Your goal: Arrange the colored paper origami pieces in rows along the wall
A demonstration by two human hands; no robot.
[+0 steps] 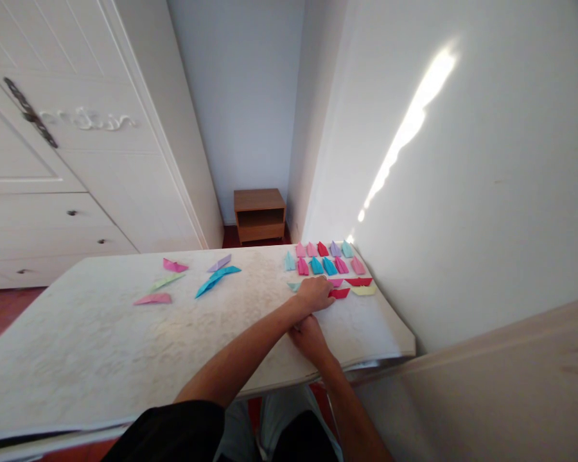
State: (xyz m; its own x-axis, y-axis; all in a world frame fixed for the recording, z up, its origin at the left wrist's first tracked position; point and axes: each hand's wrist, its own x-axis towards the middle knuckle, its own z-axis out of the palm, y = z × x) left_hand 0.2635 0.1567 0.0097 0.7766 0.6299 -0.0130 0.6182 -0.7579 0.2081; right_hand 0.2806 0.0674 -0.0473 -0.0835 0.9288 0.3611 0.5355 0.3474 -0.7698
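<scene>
From where I stand, the person's left hand (pixel 316 294) reaches over the right end of the tabletop (pixel 101 340), its fingertips at a red paper boat (pixel 340 294) that lies inward from the right edge. The fingers bend down over the paper, and I can't tell whether they pinch it or merely rest there. The right hand (pixel 311 337) is tucked just below the left wrist, nearer the near edge; it looks curled, but its fingers are hidden, so I can't say if it grips anything.

The step seems to be settling that boat among its neighbours. I'd do it with a light fingertip touch on the folded edge, keeping the palm high so the pale teal boat (pixel 295 287) by the wrist isn't dragged or flattened. Uncrossing the arms would probably give a clearer view.

The red boat's long axis runs roughly along the near edge, one point towards the right edge, the other end covered by the hand. The pale yellow boat (pixel 363 290) beside it lies much the same way. Behind them, the upright rows (pixel 316 265) point at the far edge, while over towards the far left corner the long blue boat (pixel 218 280) slants, its upper tip aimed far and right
</scene>
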